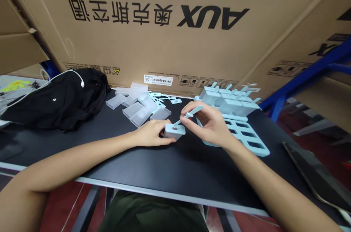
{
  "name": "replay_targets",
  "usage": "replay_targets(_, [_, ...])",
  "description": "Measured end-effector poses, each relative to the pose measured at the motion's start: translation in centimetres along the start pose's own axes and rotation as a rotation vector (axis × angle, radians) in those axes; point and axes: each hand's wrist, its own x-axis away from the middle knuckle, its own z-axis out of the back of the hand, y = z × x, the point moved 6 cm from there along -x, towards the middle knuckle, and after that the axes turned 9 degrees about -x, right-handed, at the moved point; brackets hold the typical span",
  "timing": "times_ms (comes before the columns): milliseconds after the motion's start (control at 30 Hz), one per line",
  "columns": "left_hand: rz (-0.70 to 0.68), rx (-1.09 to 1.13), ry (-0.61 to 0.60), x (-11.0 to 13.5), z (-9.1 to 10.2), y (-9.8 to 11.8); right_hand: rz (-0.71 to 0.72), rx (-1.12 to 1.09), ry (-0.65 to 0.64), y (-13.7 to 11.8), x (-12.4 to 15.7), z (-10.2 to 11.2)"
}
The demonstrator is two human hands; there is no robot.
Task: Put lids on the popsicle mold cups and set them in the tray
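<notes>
My left hand (155, 133) is closed around a popsicle mold (175, 134), a small clear box topped by a light blue lid with a hole in it. Between the thumb and fingers of my right hand (207, 122) is a light blue popsicle stick (194, 111), slanting down with its lower end at the lid's hole. Whether that end is inside the hole I cannot tell. Beyond my right hand, a light blue frame (259, 145) with rectangular openings lies on the black table (164, 166). Several molds with sticks (233, 104) stand upright at its far side.
Loose clear mold cups (134, 111) lie left of centre, beside a pile of blue lids and sticks (159, 102). A black bag (68, 100) with a white cable is at the left. A phone (315, 173) sits at the right edge. Large cardboard boxes (153, 49) stand behind.
</notes>
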Motion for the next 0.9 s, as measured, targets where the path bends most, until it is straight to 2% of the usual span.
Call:
replay_targets(233, [-0.003,-0.006,-0.007,0.2,-0.2,-0.2,-0.058,0.163,-0.312,0.4,0.4,-2.1])
replay_targets(467, [-0.014,-0.12,-0.049,0.1,-0.2,0.1,-0.115,0.224,-0.462,0.6,0.6,-1.8])
replay_targets(533, [0.004,-0.118,-0.056,0.1,-0.3,0.0,-0.107,0.269,-0.469,0.7,0.5,-0.4])
replay_targets(633, [0.002,-0.053,-0.039,0.2,-0.3,0.0,-0.123,0.431,-0.349,1.7,0.3,3.9])
replay_targets(767, [-0.029,-0.118,-0.047,0.2,-0.4,0.2,-0.184,0.776,-0.182,4.8,0.8,10.8])
replay_targets(833, [-0.046,-0.168,-0.051,0.1,-0.4,0.3,-0.239,0.906,-0.172,6.7,1.5,13.2])
replay_targets(900, [-0.058,-0.191,-0.053,0.1,-0.3,0.4,-0.28,0.981,-0.174,8.1,2.1,14.7])
